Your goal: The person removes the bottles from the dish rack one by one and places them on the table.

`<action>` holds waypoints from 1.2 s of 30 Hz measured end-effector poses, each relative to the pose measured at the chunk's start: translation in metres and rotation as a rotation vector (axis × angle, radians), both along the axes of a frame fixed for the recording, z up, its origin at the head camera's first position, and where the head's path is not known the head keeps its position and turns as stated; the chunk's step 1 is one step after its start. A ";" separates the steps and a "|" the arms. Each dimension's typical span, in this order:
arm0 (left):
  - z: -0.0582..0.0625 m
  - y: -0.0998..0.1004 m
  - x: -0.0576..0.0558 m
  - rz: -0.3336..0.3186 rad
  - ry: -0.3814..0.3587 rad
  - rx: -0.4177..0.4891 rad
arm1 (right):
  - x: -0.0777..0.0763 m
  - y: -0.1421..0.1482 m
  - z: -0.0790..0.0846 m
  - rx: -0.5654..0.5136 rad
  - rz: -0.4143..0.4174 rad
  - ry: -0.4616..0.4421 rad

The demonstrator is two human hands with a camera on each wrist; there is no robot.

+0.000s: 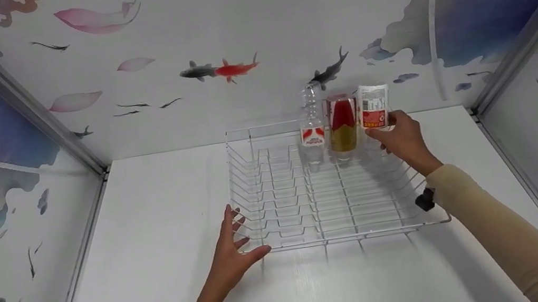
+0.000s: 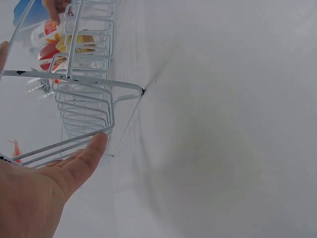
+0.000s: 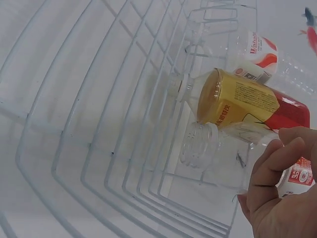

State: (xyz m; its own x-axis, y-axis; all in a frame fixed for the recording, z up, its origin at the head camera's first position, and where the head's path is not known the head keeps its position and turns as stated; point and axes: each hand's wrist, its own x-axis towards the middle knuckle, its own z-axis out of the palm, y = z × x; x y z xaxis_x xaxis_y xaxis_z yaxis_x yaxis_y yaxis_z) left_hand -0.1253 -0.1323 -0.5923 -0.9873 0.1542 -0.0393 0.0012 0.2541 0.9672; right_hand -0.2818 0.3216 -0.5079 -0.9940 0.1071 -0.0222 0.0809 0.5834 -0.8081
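The clear bottle point(image 1: 313, 136) and red-and-yellow bottle point(image 1: 343, 126) seem placed in the rack point(image 1: 346, 238), leaving the white-labelled bottle point(image 1: 374, 106) gripped by the right hand point(image 1: 402, 137), the left hand point(image 1: 231, 257) spread wide.

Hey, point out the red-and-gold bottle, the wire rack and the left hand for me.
Red-and-gold bottle point(image 1: 343, 125): head view, middle of its wrapper.
Wire rack point(image 2: 94, 80): left wrist view, a thick frame wire.
Left hand point(image 1: 232, 259): head view, middle of the hand.
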 end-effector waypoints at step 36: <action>0.001 -0.002 0.001 -0.025 0.041 0.012 | 0.090 -0.002 0.050 0.059 0.093 0.123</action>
